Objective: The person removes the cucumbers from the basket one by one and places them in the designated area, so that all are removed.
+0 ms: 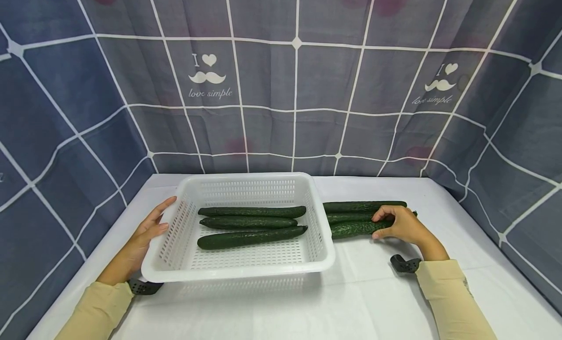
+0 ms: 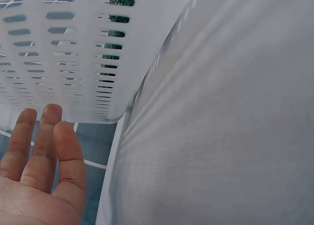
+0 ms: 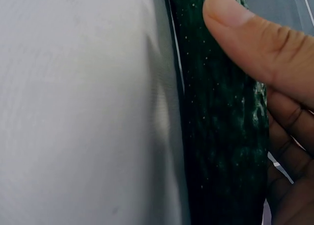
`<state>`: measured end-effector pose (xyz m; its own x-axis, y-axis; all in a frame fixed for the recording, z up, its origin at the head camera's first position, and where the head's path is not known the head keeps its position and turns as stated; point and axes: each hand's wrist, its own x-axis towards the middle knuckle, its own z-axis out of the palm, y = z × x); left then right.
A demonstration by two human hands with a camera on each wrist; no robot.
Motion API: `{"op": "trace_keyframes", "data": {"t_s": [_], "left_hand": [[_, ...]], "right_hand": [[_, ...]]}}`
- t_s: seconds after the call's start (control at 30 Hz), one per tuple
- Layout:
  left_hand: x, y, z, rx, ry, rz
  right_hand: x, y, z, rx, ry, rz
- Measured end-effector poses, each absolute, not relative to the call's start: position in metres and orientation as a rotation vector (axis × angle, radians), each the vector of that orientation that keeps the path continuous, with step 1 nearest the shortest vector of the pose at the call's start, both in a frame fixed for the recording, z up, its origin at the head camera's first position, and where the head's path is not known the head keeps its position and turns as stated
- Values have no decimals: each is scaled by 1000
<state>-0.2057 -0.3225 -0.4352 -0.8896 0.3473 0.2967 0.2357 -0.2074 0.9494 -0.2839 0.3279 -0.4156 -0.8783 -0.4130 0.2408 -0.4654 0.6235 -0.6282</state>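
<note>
A white plastic basket with slotted walls stands on the table, its near side raised over the cloth. Three dark green cucumbers lie side by side in it: a back one, a middle one and a front one. At the basket's left rim is my left hand, fingers extended along the outside; the left wrist view shows its fingers straight. Right of the basket, my right hand pinches the nearest cucumber of a group of three, thumb on its near side and fingers beyond.
Behind the gripped cucumber lie another cucumber and a far one, their left ends beside the basket wall. White cloth covers the table. A grey-blue checked curtain encloses the back and both sides.
</note>
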Motion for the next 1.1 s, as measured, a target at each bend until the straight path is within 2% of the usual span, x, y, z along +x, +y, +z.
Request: {"op": "trace_keyframes", "data": {"t_s": [0.3,0.57,1.1], "left_hand": [[-205,-323,-434,701,1940,2275],[-206,-324,-436,707,1933,2281],[-205,-322,-435,705,1956,2268]], "right_hand": [[-282,325,-405,695,-2813,980],[-279,320,-396,706,-2796,1095],[-272,305,-380,984,-2677,1322]]}}
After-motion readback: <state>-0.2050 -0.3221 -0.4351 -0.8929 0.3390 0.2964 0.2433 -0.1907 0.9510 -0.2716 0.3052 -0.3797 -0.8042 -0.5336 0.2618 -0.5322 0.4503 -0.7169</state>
